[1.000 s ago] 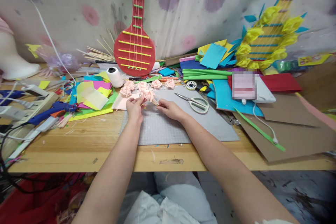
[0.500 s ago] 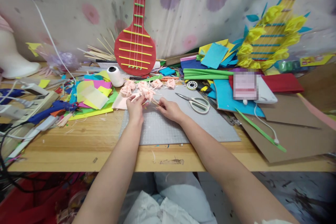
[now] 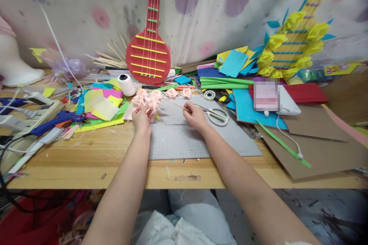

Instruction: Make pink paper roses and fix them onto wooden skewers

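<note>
My left hand [image 3: 141, 119] is closed around a pink paper flower [image 3: 152, 102], with strips of thread or paper sticking out to its right. In my right hand [image 3: 196, 115] a thin wooden stick [image 3: 176, 104] is pinched, its free end pointing left and away from me, apart from the flower. More pink paper flowers [image 3: 171, 92] lie in a row along the far edge of the grey cutting mat [image 3: 178, 141]. Grey-handled scissors [image 3: 217, 116] rest on the mat just right of my right hand.
A white thread spool [image 3: 126, 85] stands behind the flowers. The red paper lute [image 3: 148, 59] leans at the back. Coloured paper sheets [image 3: 100, 104] and a blue glue gun [image 3: 57, 121] lie left. A tape roll [image 3: 209, 94], blue sheet [image 3: 244, 111] and cardboard [image 3: 313, 145] are right.
My hands have moved apart: the right went right with the stick, drawing it away from the flower. My left hand shifted slightly left with the flower.
</note>
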A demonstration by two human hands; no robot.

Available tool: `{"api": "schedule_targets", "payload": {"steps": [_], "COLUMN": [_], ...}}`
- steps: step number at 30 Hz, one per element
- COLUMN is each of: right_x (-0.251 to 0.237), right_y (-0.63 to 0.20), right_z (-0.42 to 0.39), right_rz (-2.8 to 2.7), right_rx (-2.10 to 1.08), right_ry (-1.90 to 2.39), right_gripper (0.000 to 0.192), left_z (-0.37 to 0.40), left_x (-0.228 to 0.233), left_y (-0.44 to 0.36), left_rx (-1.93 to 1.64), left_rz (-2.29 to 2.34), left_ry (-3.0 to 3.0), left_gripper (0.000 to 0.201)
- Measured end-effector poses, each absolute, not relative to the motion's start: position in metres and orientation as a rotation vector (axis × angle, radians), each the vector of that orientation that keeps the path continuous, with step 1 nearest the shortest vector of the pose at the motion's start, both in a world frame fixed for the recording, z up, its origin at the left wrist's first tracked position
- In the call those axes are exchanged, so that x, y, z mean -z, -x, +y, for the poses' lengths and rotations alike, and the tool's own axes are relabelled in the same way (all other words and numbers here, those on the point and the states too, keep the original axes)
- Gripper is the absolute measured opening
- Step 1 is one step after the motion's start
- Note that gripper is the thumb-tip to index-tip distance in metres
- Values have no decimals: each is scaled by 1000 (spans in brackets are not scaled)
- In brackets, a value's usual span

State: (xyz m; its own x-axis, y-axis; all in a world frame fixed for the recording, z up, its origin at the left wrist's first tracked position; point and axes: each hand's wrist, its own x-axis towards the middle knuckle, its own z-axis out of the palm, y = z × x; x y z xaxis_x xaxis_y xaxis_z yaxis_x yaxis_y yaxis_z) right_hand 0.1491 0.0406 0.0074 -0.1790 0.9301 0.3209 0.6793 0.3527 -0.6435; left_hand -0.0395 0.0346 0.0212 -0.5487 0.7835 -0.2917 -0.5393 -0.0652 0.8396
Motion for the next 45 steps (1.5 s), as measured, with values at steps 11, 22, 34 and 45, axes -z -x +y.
{"api": "schedule_targets", "payload": {"steps": [11,22,34,45], "right_x": [-6,3,6,4], "right_y": [-137,-138,-140,-138], "right_z": [36,45,50,48], "right_rz": [-1983,-1812,-1657,-1684], "right_rx": [-691,-647,-702,-714], "right_ry": [1364,1469,1499,1529], "right_gripper": [37,21,21,21], "left_z": [26,27,19,19], "left_x": [-18,-16,-5,0], "left_y": [16,12,0,3], "left_rx": [-1438,-1450,-1383,-1432], "left_rz": [1319,1202,1143,1209], "left_ry": [-633,-632,-1065,-1248], "left_gripper": [30,35,43,41]}}
